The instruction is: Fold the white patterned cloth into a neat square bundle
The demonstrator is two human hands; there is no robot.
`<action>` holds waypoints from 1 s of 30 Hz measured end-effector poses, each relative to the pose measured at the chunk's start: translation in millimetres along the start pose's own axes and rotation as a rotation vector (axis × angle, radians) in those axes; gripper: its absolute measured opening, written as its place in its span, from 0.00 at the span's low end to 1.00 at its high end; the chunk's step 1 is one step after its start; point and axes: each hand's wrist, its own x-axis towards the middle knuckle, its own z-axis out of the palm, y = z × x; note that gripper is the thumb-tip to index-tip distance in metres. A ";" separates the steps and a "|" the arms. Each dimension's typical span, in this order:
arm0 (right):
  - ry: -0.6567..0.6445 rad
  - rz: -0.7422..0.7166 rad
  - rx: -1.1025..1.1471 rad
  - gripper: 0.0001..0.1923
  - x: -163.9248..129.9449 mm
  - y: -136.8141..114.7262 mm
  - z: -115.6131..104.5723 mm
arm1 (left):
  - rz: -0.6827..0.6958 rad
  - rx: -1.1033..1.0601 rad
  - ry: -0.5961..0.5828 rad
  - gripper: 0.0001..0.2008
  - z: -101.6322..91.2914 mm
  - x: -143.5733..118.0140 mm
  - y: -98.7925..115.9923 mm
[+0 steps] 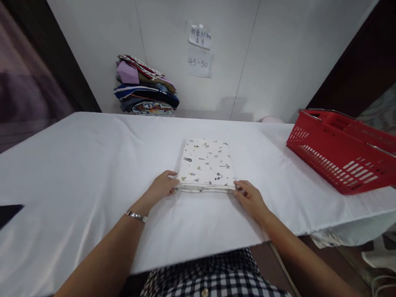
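At twelve o'clock on the surface (pixel 82 158), left hand (pixel 159 189) and right hand (pixel 250 199) pinch the folded cloth (pixel 206 165), each grip closed on a near corner; folding looks finished, lifting it needs level hands.

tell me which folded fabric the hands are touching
The white printed folded cloth mid-table, with the left hand and right hand at its near corners; the colourful stack lies untouched by the wall.
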 end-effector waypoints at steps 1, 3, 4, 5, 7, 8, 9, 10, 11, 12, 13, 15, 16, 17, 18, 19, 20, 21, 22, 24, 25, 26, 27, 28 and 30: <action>0.009 0.002 0.022 0.14 -0.2 2.3 -0.9 | 0.006 -0.002 -0.004 0.21 -0.1 0.7 -1.0; 0.038 0.003 0.031 0.12 -0.1 6.4 -2.6 | 0.019 -0.009 -0.011 0.22 -0.3 2.2 -3.5; 0.048 0.000 0.021 0.12 0.3 7.8 -3.4 | 0.023 -0.014 -0.013 0.22 -0.4 3.1 -4.8; 0.046 -0.004 0.004 0.11 0.9 8.6 -4.1 | 0.023 -0.020 -0.014 0.22 -0.5 3.9 -6.0; 0.023 -0.014 -0.032 0.11 2.6 8.3 -5.2 | 0.021 -0.030 -0.021 0.22 -0.5 5.4 -8.0; 0.009 -0.019 -0.048 0.11 3.6 7.3 -5.5 | 0.020 -0.035 -0.022 0.21 -0.6 5.9 -8.7; 0.000 -0.022 -0.063 0.11 4.5 6.2 -5.7 | 0.020 -0.038 -0.024 0.21 -0.6 6.4 -9.3; -0.005 -0.022 -0.079 0.11 5.4 5.2 -5.6 | 0.020 -0.040 -0.026 0.21 -0.7 6.7 -9.6; -0.009 -0.023 -0.093 0.11 6.2 4.4 -5.4 | 0.019 -0.041 -0.030 0.21 -0.7 6.9 -9.9; -0.012 -0.024 -0.105 0.11 7.0 4.1 -5.1 | 0.018 -0.042 -0.031 0.20 -0.8 7.0 -10.0; -0.017 -0.025 -0.113 0.11 7.7 4.3 -4.6 | 0.016 -0.041 -0.032 0.20 -0.8 6.9 -10.0; -0.020 -0.022 -0.102 0.11 9.0 5.9 -4.0 | 0.016 -0.036 -0.034 0.20 -0.7 6.5 -9.5; -0.021 -0.018 -0.086 0.11 9.7 7.0 -4.0 | 0.015 -0.033 -0.032 0.20 -0.6 6.0 -9.0; -0.022 -0.014 -0.069 0.11 10.5 8.1 -4.2 | 0.015 -0.033 -0.030 0.20 -0.5 5.4 -8.3; -0.026 -0.012 -0.055 0.11 11.3 9.0 -4.7 | 0.014 -0.034 -0.029 0.20 -0.3 4.6 -7.4; -0.033 -0.014 -0.048 0.11 12.0 9.5 -5.4 | 0.014 -0.038 -0.026 0.19 -0.1 3.7 -6.4; -0.045 -0.022 -0.051 0.11 12.6 9.6 -6.2 | 0.014 -0.041 -0.024 0.19 0.1 2.8 -5.2; -0.059 -0.034 -0.066 0.11 13.1 9.2 -7.1 | 0.013 -0.043 -0.019 0.19 0.3 1.8 -3.9; -0.073 -0.051 -0.093 0.12 13.4 8.4 -7.7 | 0.012 -0.044 -0.016 0.19 0.4 0.8 -2.8; -0.082 -0.085 -0.187 0.13 13.4 5.9 -7.9 | 0.009 -0.043 -0.011 0.20 0.8 -0.7 -0.9; -0.078 -0.099 -0.249 0.13 13.2 4.4 -7.4 | 0.008 -0.044 -0.012 0.20 0.9 -1.1 -0.3; -0.067 -0.108 -0.312 0.13 12.8 2.9 -6.7 | 0.007 -0.044 -0.014 0.20 1.0 -1.2 -0.1; -0.052 -0.111 -0.369 0.13 12.4 1.5 -6.0 | 0.009 -0.043 -0.018 0.20 1.1 -1.0 -0.3; -0.037 -0.111 -0.415 0.13 11.9 0.2 -5.3 | 0.013 -0.040 -0.023 0.20 1.2 -0.6 -0.8; -0.001 -0.109 -0.463 0.12 10.6 -1.9 -4.8 | 0.022 -0.036 -0.027 0.20 1.3 1.0 -2.8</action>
